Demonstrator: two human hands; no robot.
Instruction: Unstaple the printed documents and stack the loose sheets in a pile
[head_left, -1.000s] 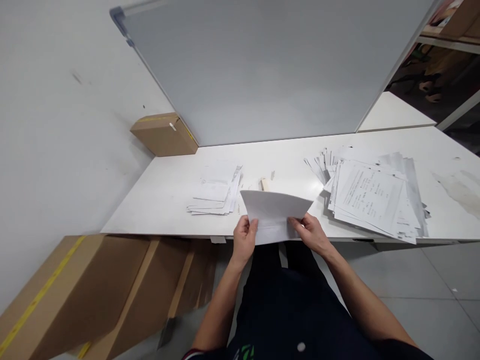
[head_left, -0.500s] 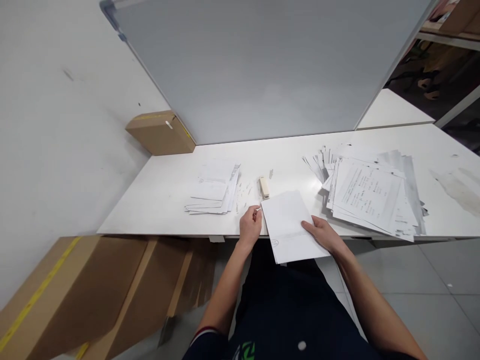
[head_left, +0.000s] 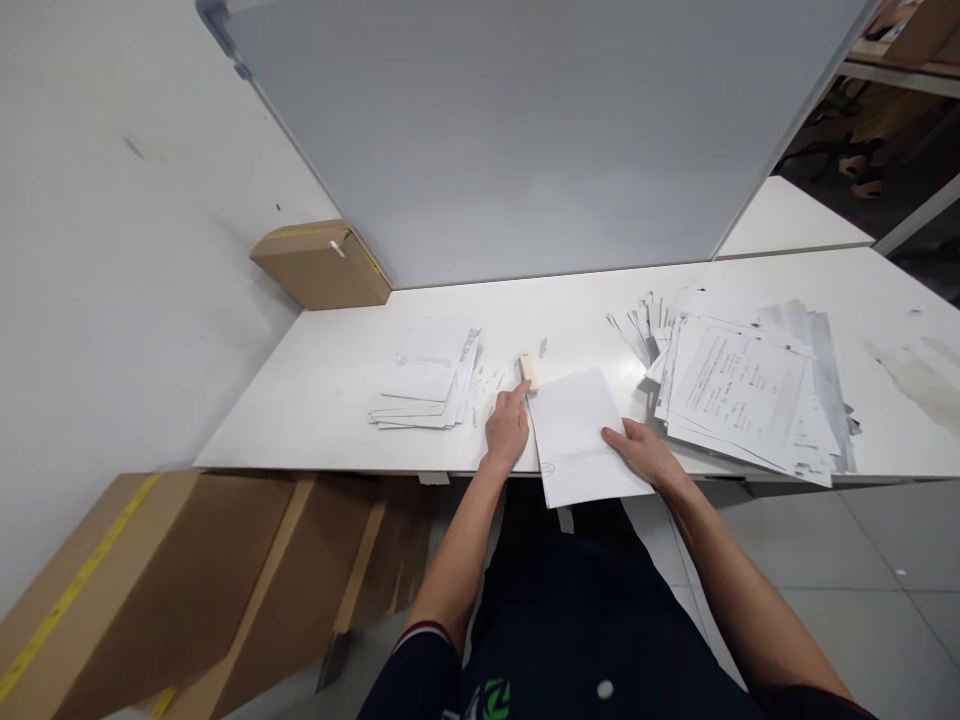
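My left hand (head_left: pixel 508 428) reaches forward with its index finger stretched out onto the near end of a small cream stapler (head_left: pixel 527 370). Its other fingers are partly curled, and I see nothing held in them. My right hand (head_left: pixel 637 448) grips the right edge of white paper sheets (head_left: pixel 581 435), thumb on top and fingers underneath. The sheets' far left corner lies at the stapler's near end, by my left fingertip; the exact contact there is hidden. Their near edge hangs over the table's front edge.
A neat paper stack (head_left: pixel 424 370) lies left on the white table (head_left: pixel 315 400). A messy, larger pile of printed sheets (head_left: pixel 742 390) spreads at right. Behind stands a whiteboard (head_left: pixel 525 140); a cardboard box (head_left: pixel 322 265) sits at back left. Large cartons (head_left: pixel 172 570) stand below left.
My left hand has moved forward from the table's front edge onto the stapler. The sheets in my right hand have shifted slightly forward, their corner now at the stapler.
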